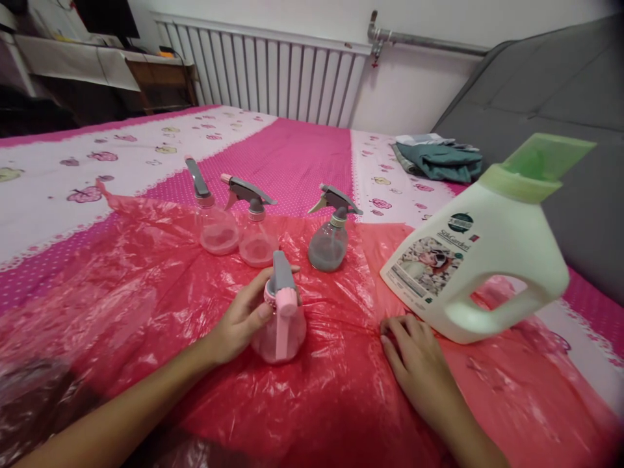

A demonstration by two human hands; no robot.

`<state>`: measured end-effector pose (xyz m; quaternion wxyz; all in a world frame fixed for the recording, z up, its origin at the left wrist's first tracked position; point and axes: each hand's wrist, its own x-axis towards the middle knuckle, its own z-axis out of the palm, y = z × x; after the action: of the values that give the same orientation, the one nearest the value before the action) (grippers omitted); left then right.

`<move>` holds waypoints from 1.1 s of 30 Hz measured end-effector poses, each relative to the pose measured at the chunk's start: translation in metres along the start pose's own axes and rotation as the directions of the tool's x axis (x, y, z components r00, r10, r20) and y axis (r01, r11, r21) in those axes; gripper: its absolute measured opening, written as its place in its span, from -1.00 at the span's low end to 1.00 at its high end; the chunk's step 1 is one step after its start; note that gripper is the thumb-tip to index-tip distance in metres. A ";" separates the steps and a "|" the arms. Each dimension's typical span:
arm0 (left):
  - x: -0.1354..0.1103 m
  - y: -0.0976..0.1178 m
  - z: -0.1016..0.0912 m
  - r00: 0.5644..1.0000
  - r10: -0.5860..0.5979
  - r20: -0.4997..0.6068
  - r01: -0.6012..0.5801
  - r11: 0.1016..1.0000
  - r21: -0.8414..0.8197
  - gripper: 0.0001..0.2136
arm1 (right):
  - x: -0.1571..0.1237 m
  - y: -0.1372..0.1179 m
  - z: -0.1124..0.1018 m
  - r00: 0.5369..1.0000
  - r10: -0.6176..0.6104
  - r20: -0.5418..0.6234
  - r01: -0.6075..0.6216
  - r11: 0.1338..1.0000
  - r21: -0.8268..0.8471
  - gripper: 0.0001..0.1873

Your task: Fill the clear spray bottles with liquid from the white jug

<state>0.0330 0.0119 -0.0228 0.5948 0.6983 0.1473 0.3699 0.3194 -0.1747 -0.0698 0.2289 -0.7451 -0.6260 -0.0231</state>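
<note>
My left hand [240, 320] is wrapped round a small pink spray bottle [283, 325] that stands on a red plastic sheet [146, 305] spread over the bed. My right hand [413, 361] lies flat on the sheet with fingers stretched out, next to the base of a large white detergent jug [480, 260] with a green cap, which is tilted. Three more spray bottles stand behind: two pinkish ones [214, 221] [254, 234] and a grey one [330, 240].
The bed carries a pink and white cover [292, 149]. Folded grey-green clothes [439, 159] lie at the back right. A grey headboard [560, 91] rises on the right, a white radiator [263, 71] stands along the far wall, and a wooden stool [163, 81] is at the back left.
</note>
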 end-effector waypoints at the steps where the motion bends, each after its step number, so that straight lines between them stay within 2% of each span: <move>1: 0.000 0.000 0.001 1.000 0.011 -0.028 -0.010 1.000 0.009 -0.35 | 0.000 0.000 0.000 1.000 0.001 -0.001 -0.001 1.000 -0.002 -0.82; 3: -0.001 0.001 0.002 0.996 0.035 -0.080 -0.033 0.999 0.025 -0.45 | 0.001 0.000 0.000 1.000 0.002 -0.001 -0.002 1.000 -0.003 -0.82; 6: 0.000 0.004 0.002 0.998 0.041 -0.040 -0.041 0.999 0.023 -0.60 | 0.001 0.000 0.000 1.000 0.005 0.001 -0.005 1.000 -0.003 -0.83; 8: 0.001 0.005 0.001 1.000 0.019 -0.017 -0.019 1.000 0.018 -0.52 | 0.001 0.000 0.000 1.000 0.008 0.002 -0.008 1.000 -0.001 -0.82; 10: 0.002 0.004 -0.001 0.999 -0.012 -0.037 0.012 1.000 0.015 -0.41 | 0.000 0.000 0.000 1.000 0.009 0.002 -0.009 1.000 0.001 -0.82; 12: 0.001 0.000 -0.002 0.998 -0.031 -0.061 0.031 0.999 0.008 -0.39 | 0.000 0.000 0.000 1.000 0.008 0.004 -0.008 1.000 0.003 -0.81; 19: -0.005 -0.013 -0.002 0.991 0.005 -0.133 -0.019 0.995 -0.098 -0.50 | 0.001 -0.001 0.000 1.000 0.012 0.004 -0.012 1.000 0.006 -0.80; 25: 0.001 0.003 0.006 0.996 0.053 -0.067 -0.060 0.993 -0.104 -0.65 | -0.001 0.000 0.000 1.000 0.012 0.007 -0.012 1.000 0.012 -0.81; 29: 0.005 0.012 0.012 0.992 0.097 -0.079 -0.106 0.987 -0.120 -0.71 | 0.000 0.000 0.000 1.000 0.008 0.007 -0.008 1.000 0.010 -0.82; 33: 0.001 0.009 0.007 0.996 0.026 -0.083 -0.031 0.998 -0.054 -0.65 | 0.000 -0.001 0.000 1.000 0.006 0.005 -0.006 1.000 0.007 -0.82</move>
<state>0.0362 0.0053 -0.0140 0.6018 0.6680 0.1513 0.4106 0.3185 -0.1742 -0.0696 0.2301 -0.7461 -0.6246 -0.0185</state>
